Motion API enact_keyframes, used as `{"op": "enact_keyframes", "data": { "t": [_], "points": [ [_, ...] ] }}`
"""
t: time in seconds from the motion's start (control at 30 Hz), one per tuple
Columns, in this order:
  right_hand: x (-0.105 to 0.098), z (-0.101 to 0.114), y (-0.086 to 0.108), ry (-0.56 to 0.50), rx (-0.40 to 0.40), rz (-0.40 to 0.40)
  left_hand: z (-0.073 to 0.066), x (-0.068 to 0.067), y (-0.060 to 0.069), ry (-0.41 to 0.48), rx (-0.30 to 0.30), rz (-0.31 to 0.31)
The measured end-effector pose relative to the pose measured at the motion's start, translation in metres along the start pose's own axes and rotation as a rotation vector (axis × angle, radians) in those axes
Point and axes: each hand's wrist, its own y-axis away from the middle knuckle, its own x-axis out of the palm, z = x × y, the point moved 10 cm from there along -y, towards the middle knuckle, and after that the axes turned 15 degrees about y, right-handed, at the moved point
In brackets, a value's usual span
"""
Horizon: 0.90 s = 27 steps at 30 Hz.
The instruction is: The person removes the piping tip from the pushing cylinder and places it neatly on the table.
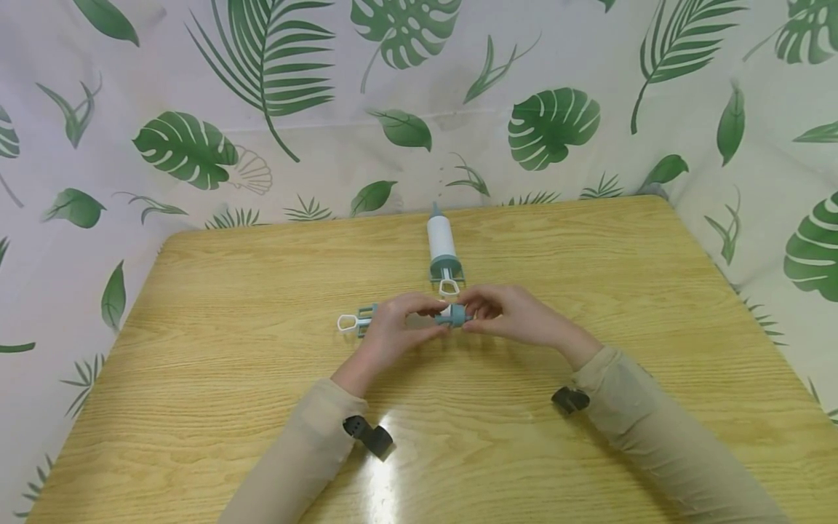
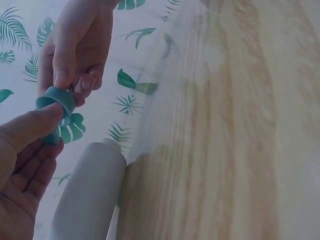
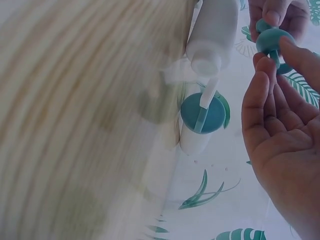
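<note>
- One leaf-print cloth (image 1: 406, 127) hangs well beyond all the fingertips, behind the table's far edge.
- One wooden table (image 1: 262, 407) spreads beneath both hands and out to either side of the fingers.
- Two sleeves (image 1: 294, 451), pale beige, run back from the wrists, one on each arm.
- Two white tubes are in sight. The far tube (image 1: 441, 236), with a teal end and a pointed tip, lies beyond the fingertips, tip turned away from them. The near tube (image 2: 90, 192) lies crosswise, partly hidden by the left hand, its bare neck near the fingers.
- Two hands meet at one spot. The left hand (image 1: 396, 320) has its thumb and fingers narrowed in a pinch; the right hand (image 1: 513, 314) pinches from the opposite side, its other fingers loosely bent.
- Two black bands (image 1: 368, 437) sit at the wrists, behind the fingers.
- One teal piece (image 1: 457, 315) is between the two sets of fingertips, touched by both thumbs; whether it is a single part cannot be told.
- Two white loop handles: the far handle (image 1: 448, 294) just beyond the fingertips, the left handle (image 1: 339, 322) out left of the left fingers.
</note>
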Motion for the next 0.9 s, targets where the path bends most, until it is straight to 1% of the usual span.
{"op": "enact_keyframes", "data": {
  "t": [0.13,0.27,0.43,0.53,0.63,0.73,0.77,0.9],
  "points": [
    [-0.005,0.000,0.003,-0.021,0.012,-0.009,-0.001,-0.001,0.000,-0.001,0.020,-0.024],
    [-0.008,-0.002,0.006,-0.031,0.021,-0.011,-0.004,-0.001,0.000,-0.007,0.050,-0.030],
    [-0.012,-0.008,0.010,-0.008,0.028,-0.019,-0.005,0.001,-0.001,-0.053,0.076,-0.037],
    [-0.015,-0.013,0.013,0.017,0.044,-0.024,-0.006,0.002,-0.003,-0.072,0.072,-0.043],
    [-0.018,-0.020,0.017,0.025,0.067,-0.027,-0.004,0.006,-0.006,-0.072,0.034,-0.040],
    [-0.021,-0.026,0.020,0.015,0.097,-0.023,-0.004,0.010,-0.009,-0.081,0.009,-0.037],
    [-0.022,-0.028,0.021,0.014,0.103,-0.024,-0.004,0.012,-0.010,-0.087,0.010,-0.038],
    [-0.028,-0.033,0.025,0.030,0.107,-0.039,-0.007,0.018,-0.016,-0.103,0.049,-0.031]
  ]
}}
